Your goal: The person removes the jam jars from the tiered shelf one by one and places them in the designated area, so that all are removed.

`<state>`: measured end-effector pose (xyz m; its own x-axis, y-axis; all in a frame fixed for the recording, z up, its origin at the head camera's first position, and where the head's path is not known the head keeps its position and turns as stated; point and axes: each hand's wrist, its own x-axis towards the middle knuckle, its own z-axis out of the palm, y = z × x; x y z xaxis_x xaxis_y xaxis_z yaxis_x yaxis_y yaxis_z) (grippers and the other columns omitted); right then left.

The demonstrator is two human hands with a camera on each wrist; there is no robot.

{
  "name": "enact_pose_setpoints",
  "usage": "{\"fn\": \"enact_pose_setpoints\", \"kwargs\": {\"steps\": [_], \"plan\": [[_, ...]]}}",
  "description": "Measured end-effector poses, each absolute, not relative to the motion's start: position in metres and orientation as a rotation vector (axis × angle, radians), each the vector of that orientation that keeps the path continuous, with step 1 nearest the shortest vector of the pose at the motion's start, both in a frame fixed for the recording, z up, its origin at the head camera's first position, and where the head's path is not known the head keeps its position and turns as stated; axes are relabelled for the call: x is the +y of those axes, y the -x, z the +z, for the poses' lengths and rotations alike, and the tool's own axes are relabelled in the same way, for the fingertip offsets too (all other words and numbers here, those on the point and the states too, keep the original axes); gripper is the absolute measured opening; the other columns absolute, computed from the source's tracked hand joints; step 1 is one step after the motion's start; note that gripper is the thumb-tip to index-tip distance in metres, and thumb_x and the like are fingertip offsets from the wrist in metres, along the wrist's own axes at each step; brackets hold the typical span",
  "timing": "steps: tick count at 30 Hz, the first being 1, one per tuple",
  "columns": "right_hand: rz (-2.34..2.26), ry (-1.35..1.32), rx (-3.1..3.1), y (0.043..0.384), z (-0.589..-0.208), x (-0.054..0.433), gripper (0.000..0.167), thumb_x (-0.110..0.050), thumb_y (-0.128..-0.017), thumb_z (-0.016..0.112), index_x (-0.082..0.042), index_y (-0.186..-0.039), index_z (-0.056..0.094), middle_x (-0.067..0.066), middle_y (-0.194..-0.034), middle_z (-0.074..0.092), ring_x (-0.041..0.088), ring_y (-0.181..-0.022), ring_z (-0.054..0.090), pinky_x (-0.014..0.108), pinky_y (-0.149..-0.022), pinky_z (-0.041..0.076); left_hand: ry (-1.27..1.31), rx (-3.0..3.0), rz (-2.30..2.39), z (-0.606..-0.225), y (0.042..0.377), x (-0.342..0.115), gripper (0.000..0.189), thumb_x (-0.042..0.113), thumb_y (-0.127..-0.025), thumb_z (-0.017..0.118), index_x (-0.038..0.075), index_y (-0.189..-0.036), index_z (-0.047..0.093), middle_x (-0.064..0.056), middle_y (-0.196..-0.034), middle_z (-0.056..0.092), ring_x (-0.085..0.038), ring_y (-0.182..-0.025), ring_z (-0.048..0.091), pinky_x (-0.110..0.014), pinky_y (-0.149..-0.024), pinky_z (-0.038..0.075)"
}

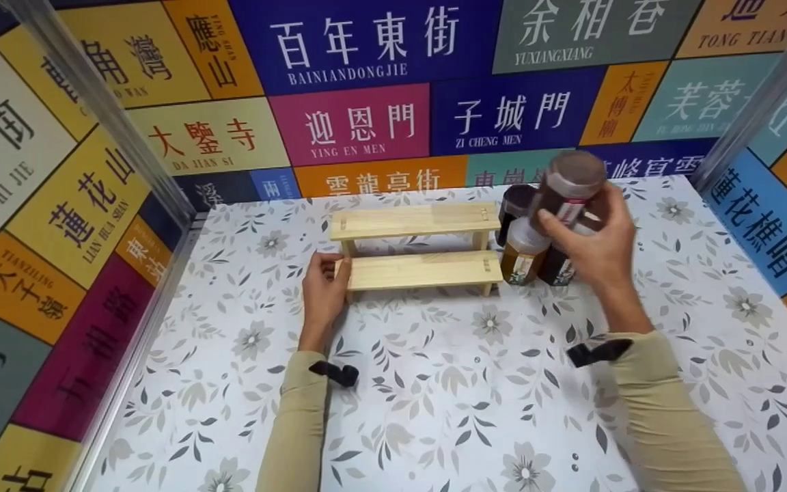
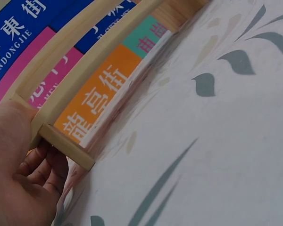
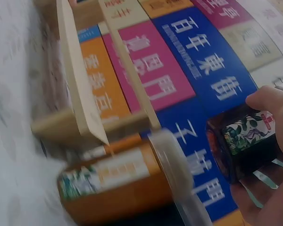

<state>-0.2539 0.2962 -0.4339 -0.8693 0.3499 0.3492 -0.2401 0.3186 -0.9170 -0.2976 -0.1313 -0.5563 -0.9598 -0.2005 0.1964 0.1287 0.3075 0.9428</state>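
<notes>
A small two-tier wooden rack stands toward the back of the table. My left hand grips the left end of its lower shelf, thumb on top and fingers curled beneath, as the left wrist view shows. Above the jars to the right of the rack, my right hand holds a dark jar with a patterned label, raised and tilted. Beneath it stand an amber jar with a whitish lid, a dark labelled jar partly hidden by the hand, and another dark jar behind.
The table has a white cover printed with grey flowers and leaves. Colourful panels with Chinese place names form a back wall and side walls, with clear corner posts. The back wall rises close behind the rack.
</notes>
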Motion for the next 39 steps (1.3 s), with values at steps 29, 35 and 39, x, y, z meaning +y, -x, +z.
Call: {"fn": "enact_pose_setpoints", "kwargs": {"steps": [29,35,39], "plan": [[1.650,0.243,-2.404,0.248,-0.525,0.416,0.081,-0.031,-0.094,0.088,-0.019,-0.159,0.040,-0.007,-0.148,0.052,0.026,-0.146,0.052,0.015,-0.109,0.049,-0.040,-2.342,-1.667,-0.559,0.291,-0.146,0.029,0.030,-0.108,0.068,0.008,-0.127,0.065,-0.012,-0.115,0.067,-0.023,-0.098,0.065,-0.031,-0.080,0.053],[1.691,0.205,-2.407,0.251,-0.536,0.414,0.080,-0.029,-0.095,0.086,-0.020,-0.160,0.039,-0.003,-0.153,0.051,0.024,-0.149,0.050,0.015,-0.111,0.047,-0.049,-2.336,-1.655,-0.558,0.293,-0.146,0.029,0.030,-0.108,0.068,0.008,-0.127,0.065,-0.013,-0.114,0.068,-0.023,-0.098,0.065,-0.032,-0.079,0.053],[1.695,0.213,-2.402,0.253,-0.537,0.410,0.083,-0.030,-0.097,0.085,-0.020,-0.162,0.036,0.004,-0.159,0.048,0.026,-0.152,0.047,0.021,-0.117,0.046,-0.057,-2.339,-1.656,-0.558,0.293,-0.146,0.029,0.031,-0.108,0.068,0.009,-0.127,0.066,-0.012,-0.115,0.068,-0.023,-0.098,0.065,-0.030,-0.078,0.053]]}}
